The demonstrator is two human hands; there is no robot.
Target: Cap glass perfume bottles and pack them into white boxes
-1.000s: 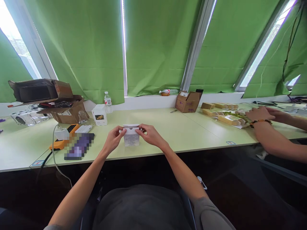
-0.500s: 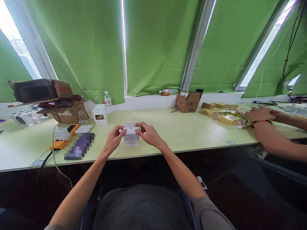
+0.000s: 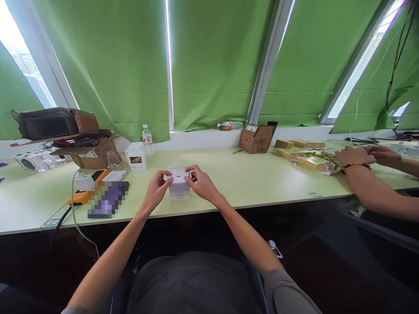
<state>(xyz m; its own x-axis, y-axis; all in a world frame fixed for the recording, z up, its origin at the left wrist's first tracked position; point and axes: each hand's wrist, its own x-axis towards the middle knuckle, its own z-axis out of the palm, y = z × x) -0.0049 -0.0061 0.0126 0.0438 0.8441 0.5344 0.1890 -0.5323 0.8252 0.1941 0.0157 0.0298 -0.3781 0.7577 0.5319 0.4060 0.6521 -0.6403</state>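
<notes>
A small white carton (image 3: 180, 191) with lines of fine print on its near face stands upright on the table, close to the front edge. My left hand (image 3: 158, 188) grips its left side near the top, thumb on the near upper corner. On the opposite side my right hand (image 3: 201, 185) has its thumb at the top right corner and its fingers curled behind. The carton's top flap lies nearly flat over the opening, its small notch facing me. What is inside the carton is hidden.
Left of the carton lie a blurred purple item (image 3: 108, 199), an orange device (image 3: 80, 197) with cables, and a white box (image 3: 136, 157). A water bottle (image 3: 147, 138) stands behind. Cardboard boxes (image 3: 257, 138) sit farther back. At right, a co-worker's hands (image 3: 355, 156) work over yellowish cartons (image 3: 314, 163).
The carton's top flap, which stood up at the back, has come down over the opening. My right fingers have shifted slightly; the carton has stayed in place.
</notes>
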